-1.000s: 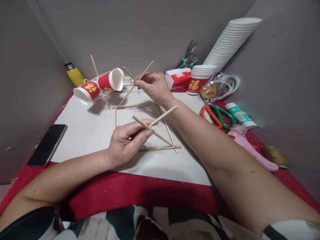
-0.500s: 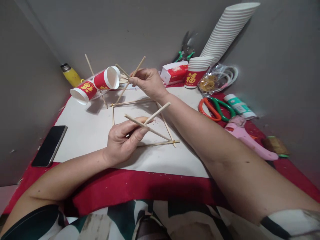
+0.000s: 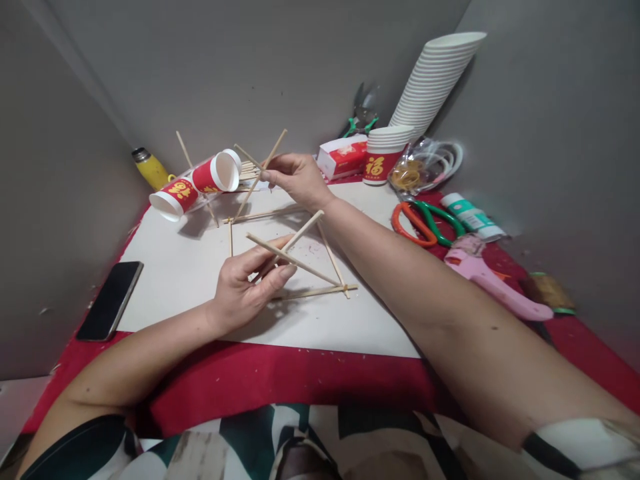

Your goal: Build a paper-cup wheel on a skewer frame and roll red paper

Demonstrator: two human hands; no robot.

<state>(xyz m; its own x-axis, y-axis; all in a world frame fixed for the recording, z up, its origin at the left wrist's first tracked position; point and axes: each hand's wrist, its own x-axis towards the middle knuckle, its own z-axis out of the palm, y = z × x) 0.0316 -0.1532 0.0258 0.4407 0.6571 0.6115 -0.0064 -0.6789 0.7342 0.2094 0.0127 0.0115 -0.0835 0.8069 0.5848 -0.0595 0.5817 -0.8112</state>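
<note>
A square frame of thin wooden sticks (image 3: 320, 291) lies on a white board (image 3: 170, 267). My left hand (image 3: 245, 287) pinches two crossed sticks (image 3: 295, 248) that rise from the frame's near side. Farther back, my right hand (image 3: 297, 177) pinches another crossed pair of sticks (image 3: 265, 163) above the frame's far side. Both hands are closed on the sticks.
Two red paper cups (image 3: 197, 180) lie on their sides at the back left, joined by sticks. A black phone (image 3: 110, 300) is at the left. At the right are cup stacks (image 3: 430, 77), scissors (image 3: 425, 223), a pink glue gun (image 3: 490, 277), a glue bottle (image 3: 473, 215) and rubber bands (image 3: 407, 177).
Both hands keep their pinch on the sticks. The view has shifted slightly; the hands and sticks have barely moved relative to the frame.
</note>
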